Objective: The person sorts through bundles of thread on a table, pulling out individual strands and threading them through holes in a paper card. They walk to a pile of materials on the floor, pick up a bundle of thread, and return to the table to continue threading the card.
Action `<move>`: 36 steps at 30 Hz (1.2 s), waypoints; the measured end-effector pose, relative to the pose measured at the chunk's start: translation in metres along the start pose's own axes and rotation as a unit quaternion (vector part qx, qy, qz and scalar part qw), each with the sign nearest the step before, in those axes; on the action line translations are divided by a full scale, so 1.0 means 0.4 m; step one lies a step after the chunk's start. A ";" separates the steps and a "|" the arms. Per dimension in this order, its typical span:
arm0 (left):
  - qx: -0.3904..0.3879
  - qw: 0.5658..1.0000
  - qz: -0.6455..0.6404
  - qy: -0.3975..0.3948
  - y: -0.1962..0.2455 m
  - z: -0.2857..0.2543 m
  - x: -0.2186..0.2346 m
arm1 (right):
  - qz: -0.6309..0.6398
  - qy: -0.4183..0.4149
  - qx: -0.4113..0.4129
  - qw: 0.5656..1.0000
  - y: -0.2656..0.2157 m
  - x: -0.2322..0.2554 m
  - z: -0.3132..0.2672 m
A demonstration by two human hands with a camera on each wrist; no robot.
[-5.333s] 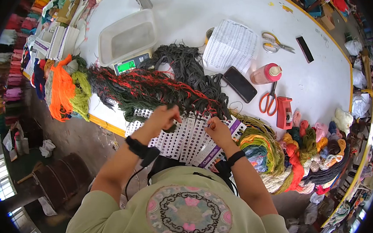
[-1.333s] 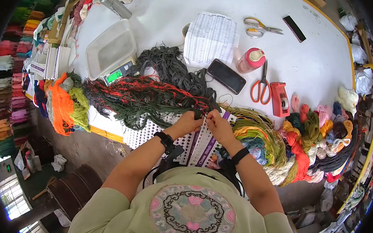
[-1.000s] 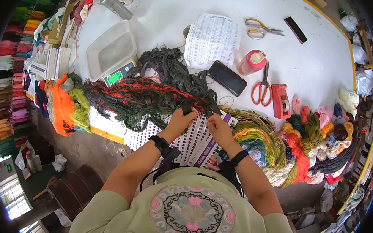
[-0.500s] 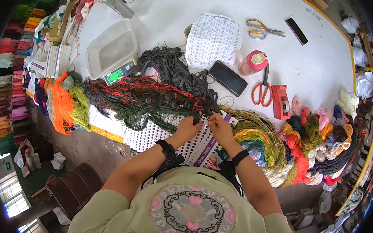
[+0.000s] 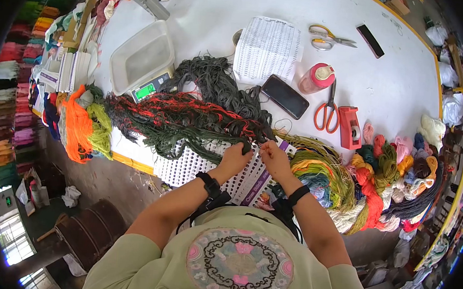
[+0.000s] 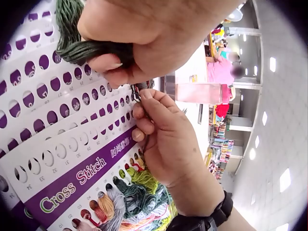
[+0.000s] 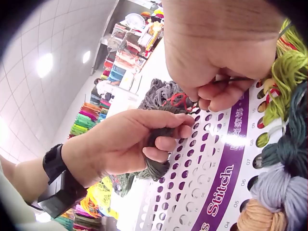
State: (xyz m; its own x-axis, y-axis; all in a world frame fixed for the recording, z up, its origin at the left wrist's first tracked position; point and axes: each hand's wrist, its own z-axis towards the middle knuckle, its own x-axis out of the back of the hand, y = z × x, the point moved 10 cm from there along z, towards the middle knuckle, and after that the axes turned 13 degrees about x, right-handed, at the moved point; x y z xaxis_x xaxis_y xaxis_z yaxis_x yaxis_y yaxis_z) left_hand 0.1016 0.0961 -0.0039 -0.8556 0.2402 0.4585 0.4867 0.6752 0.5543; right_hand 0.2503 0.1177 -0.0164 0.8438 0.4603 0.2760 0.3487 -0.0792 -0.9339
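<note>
My left hand (image 5: 234, 158) grips a dark green skein of embroidery thread (image 6: 72, 36), curled inside the fingers in the left wrist view. Close beside it, my right hand (image 5: 275, 160) pinches a thin dark strand (image 7: 237, 79) between thumb and fingers. Both sets of fingertips meet just above white punched thread cards (image 5: 187, 169), with rows of round holes. One card carries a purple "Cross Stitch" band (image 6: 79, 178). Beyond the hands lies a long heap of dark green, grey and red thread (image 5: 191, 112).
Right of the hands lie coiled multicoloured skeins (image 5: 320, 175). Behind are a black phone (image 5: 285, 96), red-handled scissors (image 5: 327, 113), a red tape dispenser (image 5: 349, 127) and a pink-lidded bottle (image 5: 316, 79). A plastic tub (image 5: 142, 58) rests on a scale (image 5: 150, 89) at left.
Earlier my hands were apart over the cards; the left has moved right, beside the right hand. Over the last second they separated slightly, then closed together again, with the green skein still held.
</note>
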 end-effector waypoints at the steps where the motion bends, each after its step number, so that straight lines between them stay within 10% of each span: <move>1: 0.001 1.000 0.011 -0.006 0.001 0.000 -0.003 | -0.004 -0.002 0.000 1.000 0.000 0.000 0.000; 36: -0.011 1.000 -0.013 -0.002 -0.009 -0.015 -0.049 | 0.033 -0.005 -0.020 0.999 0.016 0.007 0.001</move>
State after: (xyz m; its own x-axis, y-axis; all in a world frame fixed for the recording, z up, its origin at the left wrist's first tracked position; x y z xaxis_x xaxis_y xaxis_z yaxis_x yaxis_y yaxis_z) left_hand 0.1176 0.0847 -0.0107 -0.8690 0.2244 0.4410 0.4671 0.6660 0.5816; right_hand 0.2547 0.1189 -0.0218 0.8609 0.4625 0.2120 0.3093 -0.1448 -0.9399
